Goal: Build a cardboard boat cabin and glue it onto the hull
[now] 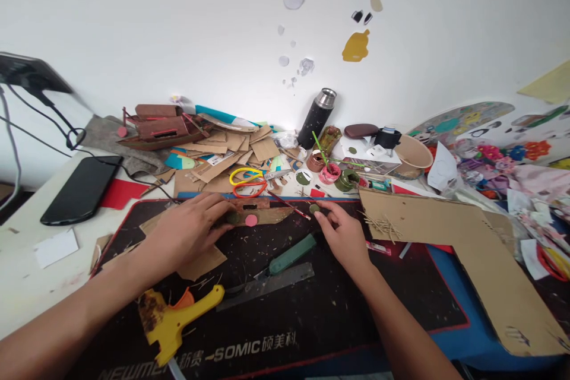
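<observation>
My left hand (191, 228) is closed at the left end of a narrow cardboard piece (271, 215) with a slot cut in its upper part. A small pink disc (252, 220) sits on that piece, and a dark green disc (232, 217) shows right at my left fingertips. My right hand (345, 234) pinches another small green disc (314, 208) between thumb and finger, just right of a thin paintbrush (294, 206). Below, between both hands, lie a green utility knife (291, 254) and a clear ruler (271, 287). A yellow glue gun (180, 320) rests nearer to me.
Orange-and-yellow scissors (249, 183), paint jars (329, 173) and a black flask (317, 119) stand behind the mat (356, 320). Cardboard scraps and a model boat (164, 127) are at back left. A large cardboard sheet (485, 273) holding small sticks covers the right; a phone (82, 190) lies left.
</observation>
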`<state>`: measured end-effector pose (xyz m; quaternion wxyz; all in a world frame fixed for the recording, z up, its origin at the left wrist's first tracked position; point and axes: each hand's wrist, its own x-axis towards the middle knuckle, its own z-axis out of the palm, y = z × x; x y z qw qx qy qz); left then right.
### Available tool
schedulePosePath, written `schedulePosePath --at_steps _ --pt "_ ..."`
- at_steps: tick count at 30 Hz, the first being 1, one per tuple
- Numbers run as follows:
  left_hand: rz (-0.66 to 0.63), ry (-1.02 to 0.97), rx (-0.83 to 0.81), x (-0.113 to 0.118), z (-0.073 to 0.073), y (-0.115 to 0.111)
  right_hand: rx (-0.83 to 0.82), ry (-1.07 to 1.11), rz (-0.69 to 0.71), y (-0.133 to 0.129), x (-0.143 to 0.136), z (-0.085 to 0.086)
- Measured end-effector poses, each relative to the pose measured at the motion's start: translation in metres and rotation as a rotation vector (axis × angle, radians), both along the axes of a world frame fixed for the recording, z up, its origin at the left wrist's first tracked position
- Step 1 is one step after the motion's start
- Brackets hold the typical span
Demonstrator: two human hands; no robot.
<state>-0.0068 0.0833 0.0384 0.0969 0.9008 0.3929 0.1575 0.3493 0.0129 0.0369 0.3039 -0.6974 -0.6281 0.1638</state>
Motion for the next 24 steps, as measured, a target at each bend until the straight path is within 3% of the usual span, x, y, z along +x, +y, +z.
schedulePosePath --at_steps 6,10,13,18,24 --pt "0.006 0.003 -0.011 -0.001 0.000 0.001 0.013 -0.032 0.056 0.003 -0.015 0.002" --pt "0.013 -0.004 -0.036 0.001 0.002 0.001 0.031 0.064 0.075 0.002 -0.026 0.006" --pt "0.012 -0.002 -0.036 0.002 0.004 0.002 0.064 0.087 0.187 -0.001 -0.045 0.008" --pt "-0.013 -0.004 -0.042 0.000 0.004 0.002 0.117 -0.090 0.437 0.001 -0.081 0.004" --pt "-0.019 0.000 -0.035 -0.001 0.003 0.000 0.060 -0.291 0.518 0.011 -0.102 0.001"
